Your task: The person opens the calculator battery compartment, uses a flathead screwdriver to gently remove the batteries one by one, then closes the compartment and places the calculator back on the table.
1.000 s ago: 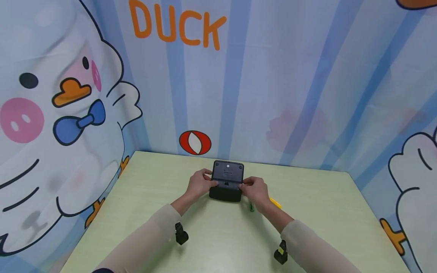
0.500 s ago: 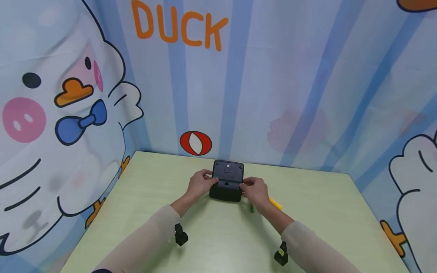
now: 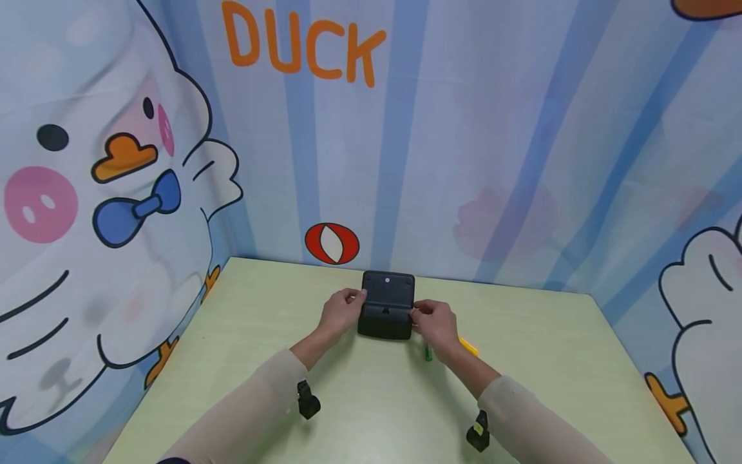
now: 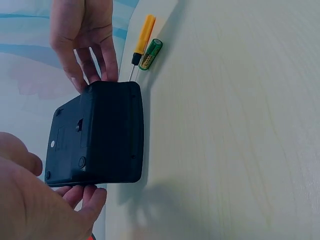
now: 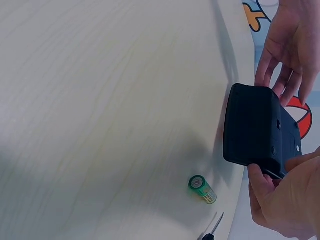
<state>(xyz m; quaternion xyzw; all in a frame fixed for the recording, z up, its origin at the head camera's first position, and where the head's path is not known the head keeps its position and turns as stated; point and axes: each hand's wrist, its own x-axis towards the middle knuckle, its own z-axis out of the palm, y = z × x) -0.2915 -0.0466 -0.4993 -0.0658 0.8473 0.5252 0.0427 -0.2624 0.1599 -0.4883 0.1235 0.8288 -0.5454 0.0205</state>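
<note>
Between both hands is a black plastic device (image 3: 387,306) that looks like a desk calculator, its back face towards me. A small latch, round feet and a pale dot show on that back in the left wrist view. My left hand (image 3: 340,311) holds its left edge, with the thumb near the upper part of that side. My right hand (image 3: 436,325) pinches the right edge with curled fingers. A green battery (image 4: 151,54) lies on the table beside a screwdriver (image 4: 144,37) with a yellow handle, close to the right hand. The device's front is hidden.
A pale wooden table (image 3: 278,296) lies under the hands. Behind it hangs a blue-striped duck-print curtain (image 3: 464,129), close to the device. Small black cameras (image 3: 307,399) hang at both wrists.
My left thumb has moved up from the middle of the device's left edge. The device has shifted slightly right and tilted, its back looking darker. The right hand has shifted slightly with it.
</note>
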